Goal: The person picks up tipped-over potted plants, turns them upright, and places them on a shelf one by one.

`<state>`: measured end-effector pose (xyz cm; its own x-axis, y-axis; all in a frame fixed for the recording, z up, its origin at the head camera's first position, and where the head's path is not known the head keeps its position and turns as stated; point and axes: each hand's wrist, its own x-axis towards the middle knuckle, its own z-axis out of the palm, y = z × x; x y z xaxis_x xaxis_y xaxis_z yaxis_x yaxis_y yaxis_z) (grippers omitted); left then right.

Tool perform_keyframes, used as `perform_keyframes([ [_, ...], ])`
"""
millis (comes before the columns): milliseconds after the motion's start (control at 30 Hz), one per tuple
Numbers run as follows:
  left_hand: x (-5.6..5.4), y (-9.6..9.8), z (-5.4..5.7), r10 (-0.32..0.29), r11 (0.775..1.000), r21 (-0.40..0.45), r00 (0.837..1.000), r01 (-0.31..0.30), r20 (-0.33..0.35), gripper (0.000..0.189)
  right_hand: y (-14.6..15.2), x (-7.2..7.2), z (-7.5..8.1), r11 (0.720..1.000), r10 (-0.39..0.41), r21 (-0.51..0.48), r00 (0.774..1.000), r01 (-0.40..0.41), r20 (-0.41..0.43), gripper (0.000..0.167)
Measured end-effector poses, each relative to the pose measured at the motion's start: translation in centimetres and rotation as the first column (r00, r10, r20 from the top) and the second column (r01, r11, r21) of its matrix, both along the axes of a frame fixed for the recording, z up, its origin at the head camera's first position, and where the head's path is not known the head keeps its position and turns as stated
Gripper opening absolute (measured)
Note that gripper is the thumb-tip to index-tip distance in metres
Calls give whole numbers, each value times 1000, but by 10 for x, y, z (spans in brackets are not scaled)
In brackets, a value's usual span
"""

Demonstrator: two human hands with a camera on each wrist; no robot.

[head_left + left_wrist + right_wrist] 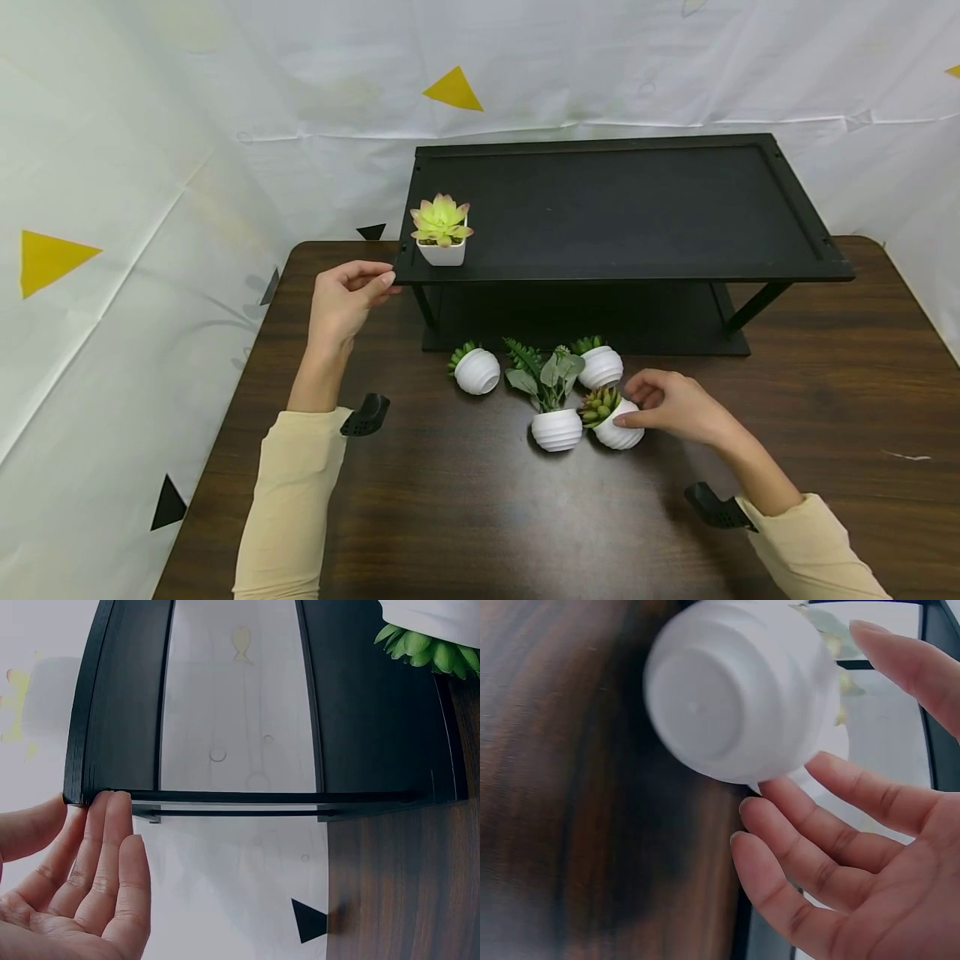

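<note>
At the front left corner of a black two-tier shelf (630, 212), my left hand (341, 300) pinches the top board's edge. In the left wrist view the thumb (30, 825) lies on one side of that edge, the fingers on the other. My right hand (678, 407) reaches round a white ribbed pot (619, 427) with a reddish-green succulent, tipped on its side on the table. Seen from the right wrist, fingertips (754, 814) are at the pot's wall while the thumb stands apart from it. A square-potted yellow-green succulent (442, 229) sits on the shelf's top left.
Left of the right hand, a leafy plant in a white pot (557, 430) stands on the brown table (450, 517). Two more white-potted succulents, one at the left (477, 372) and one behind (601, 367), lie tipped before the shelf. White sheeting (315, 75) hangs behind.
</note>
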<state>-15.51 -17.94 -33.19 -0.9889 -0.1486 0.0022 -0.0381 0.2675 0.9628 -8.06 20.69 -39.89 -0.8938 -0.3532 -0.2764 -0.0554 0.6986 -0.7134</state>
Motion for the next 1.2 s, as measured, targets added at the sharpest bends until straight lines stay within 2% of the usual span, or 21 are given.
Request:
perform_keyframes([
  [333, 0, 0, 0, 13, 1000, 11, 1000, -13, -3, 22, -3, 5, -10, 999, -12, 31, 1000, 13, -15, 48],
  [667, 0, 0, 1, 9, 1000, 14, 1000, -9, -3, 22, -3, 5, -13, 1000, 3, 11, 1000, -3, -10, 45],
  [900, 0, 1, 1, 11, 1000, 16, 1000, -11, 3, 22, 0, 4, -15, 999, 51, 17, 998, -52, 24, 47],
  [1200, 0, 0, 0, 2, 1000, 14, 1000, -2, -11, 23, 6, 1, -16, 995, 92, -42, 994, -90, 56, 44],
])
